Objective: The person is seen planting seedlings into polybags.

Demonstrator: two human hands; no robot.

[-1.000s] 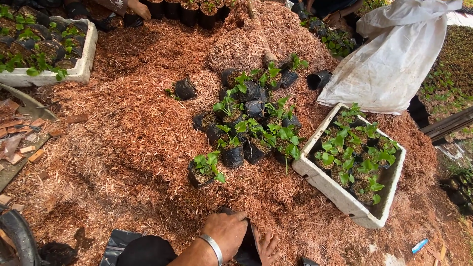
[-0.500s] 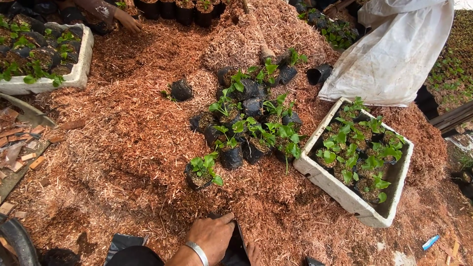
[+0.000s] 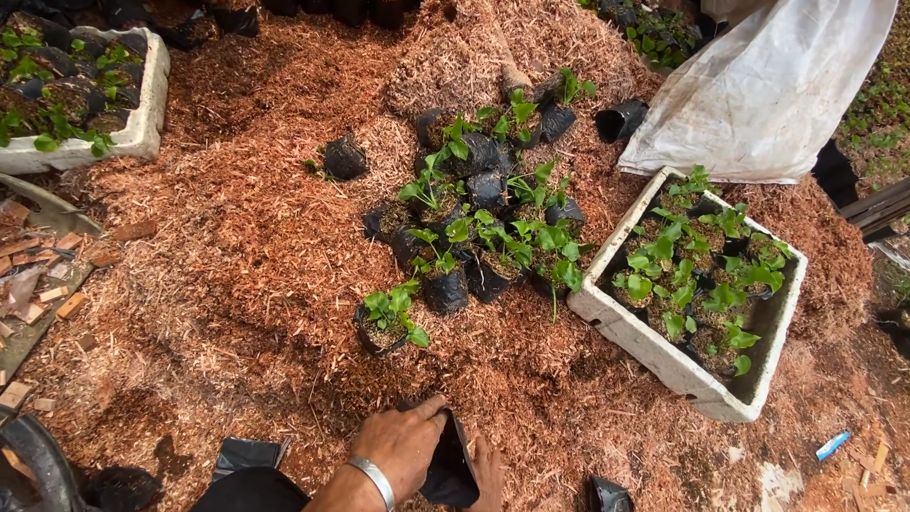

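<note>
**Sawdust ground, outdoor nursery**

Reddish-brown sawdust (image 3: 218, 284) covers the ground in soft daylight. A white sack (image 3: 768, 95) lies far up and right of the grip; wood scraps (image 3: 38, 303) lie scattered well to the left.

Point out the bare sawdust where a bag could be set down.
Free: the stretch between the lone bag, the seedling cluster and the brick scraps, and the patch between the left hand and the right tray. Crowded: the cluster itself.
</note>
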